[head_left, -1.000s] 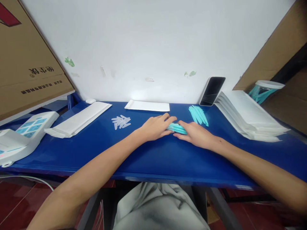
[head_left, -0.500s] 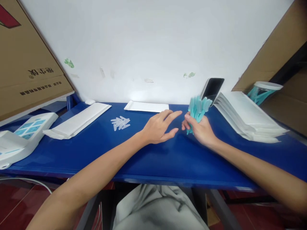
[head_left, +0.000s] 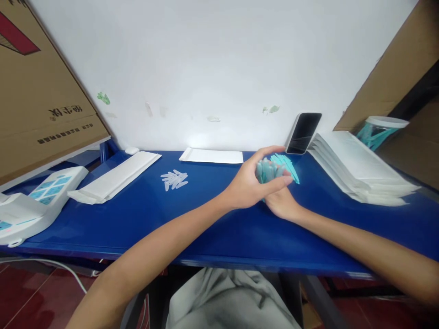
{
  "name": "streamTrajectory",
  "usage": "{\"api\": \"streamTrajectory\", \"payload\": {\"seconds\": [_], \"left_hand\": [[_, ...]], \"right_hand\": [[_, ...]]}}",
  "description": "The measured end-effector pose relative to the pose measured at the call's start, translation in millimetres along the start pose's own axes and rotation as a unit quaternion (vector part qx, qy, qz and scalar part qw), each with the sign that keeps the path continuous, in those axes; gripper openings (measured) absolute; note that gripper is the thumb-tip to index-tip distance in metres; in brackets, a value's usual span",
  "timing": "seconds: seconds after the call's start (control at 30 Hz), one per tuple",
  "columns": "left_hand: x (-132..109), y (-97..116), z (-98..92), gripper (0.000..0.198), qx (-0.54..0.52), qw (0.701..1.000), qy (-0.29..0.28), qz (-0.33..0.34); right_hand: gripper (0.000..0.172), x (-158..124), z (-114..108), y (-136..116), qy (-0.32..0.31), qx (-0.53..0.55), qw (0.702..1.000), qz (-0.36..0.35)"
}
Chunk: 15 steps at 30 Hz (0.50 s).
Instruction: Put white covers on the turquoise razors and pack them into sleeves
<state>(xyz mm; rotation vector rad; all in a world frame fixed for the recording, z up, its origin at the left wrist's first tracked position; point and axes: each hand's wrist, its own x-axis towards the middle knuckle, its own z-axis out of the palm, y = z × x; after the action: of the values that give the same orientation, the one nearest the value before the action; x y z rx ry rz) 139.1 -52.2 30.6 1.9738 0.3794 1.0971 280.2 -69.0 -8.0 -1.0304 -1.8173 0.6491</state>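
Observation:
A bundle of thin teal plastic sticks with pale translucent ends (head_left: 269,170) is gathered between my two hands, over the back right of the blue table. My left hand (head_left: 248,183) curves around it from the left, its thumb in front and fingers behind. My right hand (head_left: 283,201) grips the bundle from below and the right, its fingers partly hidden behind the left thumb. Just behind the hands, more teal sticks (head_left: 286,165) fan out on the table. Left of the hands lies a loose heap of small translucent white pieces (head_left: 174,179).
A phone (head_left: 303,132) leans against the wall. White padded envelopes (head_left: 363,164) are stacked at right beside a jar of teal sticks (head_left: 380,132). Other envelopes lie at the back (head_left: 211,155) and left (head_left: 116,176), near a white power strip (head_left: 51,196). Cardboard (head_left: 51,91) stands at left.
My left hand has moved right and closed around the bundle in my right hand. The bundle has tipped toward the left hand and come lower. Teal sticks now show on the table behind.

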Motion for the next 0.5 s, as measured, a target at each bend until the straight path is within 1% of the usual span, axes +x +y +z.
{"api": "streamTrajectory", "payload": {"seconds": [0.07, 0.13, 0.27, 0.33, 0.43, 0.5], "left_hand": [[11.1, 4.2, 2.9, 0.033, -0.007, 1.0, -0.002, 0.01], [21.1, 5.9, 3.4, 0.023, 0.012, 1.0, -0.019, -0.004], [30.8, 5.8, 2.4, 0.02, 0.035, 0.997, -0.031, -0.06], [31.0, 4.6, 2.4, 0.02, 0.025, 0.996, -0.031, -0.074], [30.2, 1.4, 3.1, 0.019, 0.017, 0.998, -0.025, -0.056], [30.3, -1.2, 3.7, 0.017, 0.018, 0.999, -0.019, -0.036]], "right_hand": [[0.021, 2.1, -2.0, 3.2, 0.015, -0.027, 0.999, -0.023], [0.017, 3.5, -4.4, 6.3, 0.008, -0.023, 1.0, -0.011], [0.025, 4.1, -8.1, 8.1, -0.035, 0.033, 0.997, 0.056], [0.025, 4.6, -9.2, 6.8, -0.029, 0.052, 0.996, 0.067], [0.017, 6.6, -10.0, 5.9, 0.006, 0.075, 0.995, 0.06], [0.015, 7.5, -10.1, 8.0, 0.008, 0.093, 0.994, 0.058]]}}
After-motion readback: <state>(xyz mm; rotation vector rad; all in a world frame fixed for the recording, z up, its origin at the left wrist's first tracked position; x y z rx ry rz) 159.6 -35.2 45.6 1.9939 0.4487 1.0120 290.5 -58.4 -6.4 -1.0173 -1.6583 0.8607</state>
